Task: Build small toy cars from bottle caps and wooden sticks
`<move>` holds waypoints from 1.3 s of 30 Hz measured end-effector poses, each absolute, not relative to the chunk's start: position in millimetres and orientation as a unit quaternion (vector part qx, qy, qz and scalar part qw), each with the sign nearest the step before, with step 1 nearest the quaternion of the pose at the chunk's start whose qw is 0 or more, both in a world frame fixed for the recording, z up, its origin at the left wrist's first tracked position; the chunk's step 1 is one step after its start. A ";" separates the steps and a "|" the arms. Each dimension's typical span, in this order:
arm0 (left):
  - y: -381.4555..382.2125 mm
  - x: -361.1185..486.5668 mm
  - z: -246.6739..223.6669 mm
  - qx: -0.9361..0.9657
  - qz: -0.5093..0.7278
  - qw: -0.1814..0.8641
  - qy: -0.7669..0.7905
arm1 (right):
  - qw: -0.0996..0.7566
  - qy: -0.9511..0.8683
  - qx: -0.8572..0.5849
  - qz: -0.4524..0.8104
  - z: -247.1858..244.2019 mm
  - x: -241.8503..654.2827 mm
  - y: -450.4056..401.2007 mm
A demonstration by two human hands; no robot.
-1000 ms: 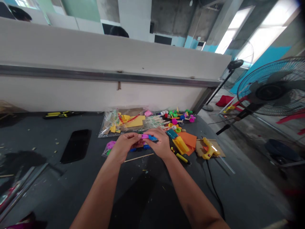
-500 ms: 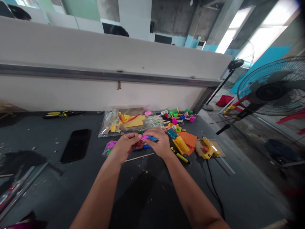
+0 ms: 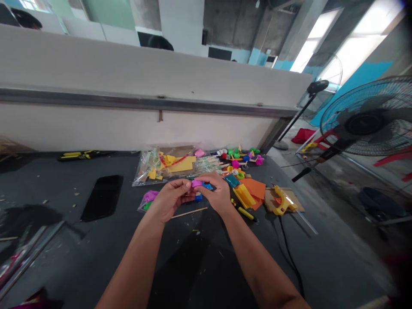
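Note:
Between the fingertips of both hands is a small pink lump of what looks like modelling clay point(image 3: 196, 183). My left hand point(image 3: 174, 196) pinches it from the left, thumb on top. My right hand point(image 3: 216, 193) grips its other side, with fingers curled over it. Something blue point(image 3: 198, 198) shows just below the hands, partly hidden by the fingers. To the left of my left hand lies a clear bag with purple and green lumps point(image 3: 149, 197). A thin wooden stick point(image 3: 189, 212) rests on the dark table point(image 3: 135, 253) beneath my hands.
Behind the hands lie a plastic bag with yellow pieces point(image 3: 180, 165) and colourful small parts point(image 3: 236, 164). Rightward are orange sheets point(image 3: 255, 189), a yellow-black cutter point(image 3: 246, 213) and a corded yellow glue gun point(image 3: 283, 204). A phone point(image 3: 102, 197) lies left; a fan point(image 3: 363, 124) stands right.
The fingers have shifted slightly around the pink lump, which now looks shorter and more bunched up. Both hands stay in nearly the same place.

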State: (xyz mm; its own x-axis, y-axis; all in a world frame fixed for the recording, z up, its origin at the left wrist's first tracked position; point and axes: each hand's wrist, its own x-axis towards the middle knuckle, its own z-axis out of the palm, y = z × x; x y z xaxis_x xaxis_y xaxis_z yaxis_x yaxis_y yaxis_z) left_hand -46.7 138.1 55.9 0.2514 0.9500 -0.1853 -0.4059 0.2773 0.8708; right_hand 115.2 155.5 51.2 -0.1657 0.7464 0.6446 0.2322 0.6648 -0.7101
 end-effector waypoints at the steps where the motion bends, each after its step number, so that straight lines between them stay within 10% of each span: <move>1: 138.1 -45.6 54.9 0.366 0.487 0.701 0.372 | 0.555 -0.722 -0.337 0.239 50.9 115.4 155.5; 39: 138.9 -42.3 60.1 0.407 0.464 0.640 0.457 | 0.518 -0.771 -0.327 0.173 48.4 113.4 156.5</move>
State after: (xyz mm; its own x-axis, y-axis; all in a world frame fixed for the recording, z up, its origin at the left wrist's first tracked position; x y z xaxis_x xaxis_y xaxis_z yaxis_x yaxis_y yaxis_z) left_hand -42.3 138.9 60.1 0.1518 0.9666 -0.2067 -0.2225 0.2371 0.9457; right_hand 113.4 156.5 48.4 -0.2488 0.6829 0.6868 0.3250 0.7269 -0.6050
